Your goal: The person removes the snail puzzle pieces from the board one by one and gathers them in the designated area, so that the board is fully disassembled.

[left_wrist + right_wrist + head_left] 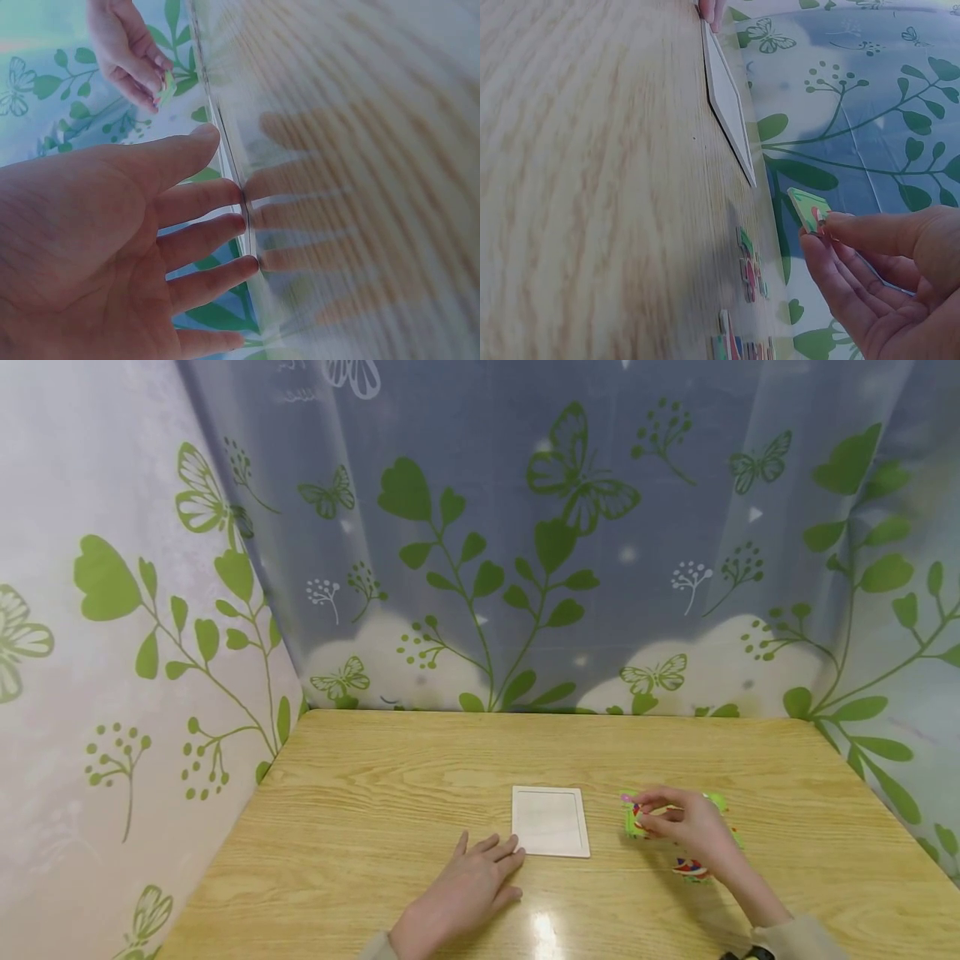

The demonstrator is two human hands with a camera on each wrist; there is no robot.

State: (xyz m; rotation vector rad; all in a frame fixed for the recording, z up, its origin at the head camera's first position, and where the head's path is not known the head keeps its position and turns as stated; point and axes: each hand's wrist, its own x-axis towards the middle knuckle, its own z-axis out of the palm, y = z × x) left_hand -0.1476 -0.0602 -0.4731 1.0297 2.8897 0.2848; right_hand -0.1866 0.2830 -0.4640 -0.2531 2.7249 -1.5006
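Observation:
A white square tray [550,823] with a raised rim lies flat on the wooden table. At its near left corner my left hand [474,883] lies with straight, spread fingers, the tips touching the rim. My right hand [697,827], held above the table right of the tray, pinches a flat green puzzle piece [805,207] between thumb and fingers. The piece has a straight edge and some red and white print. Below that hand lie more colourful puzzle pieces [748,264], partly hidden by it in the head view.
Closer to me, a small group of red and blue pieces [690,868] lies on the wooden table [375,802]. Patterned curtains [480,635] with green leaves and butterflies stand along the back and both sides.

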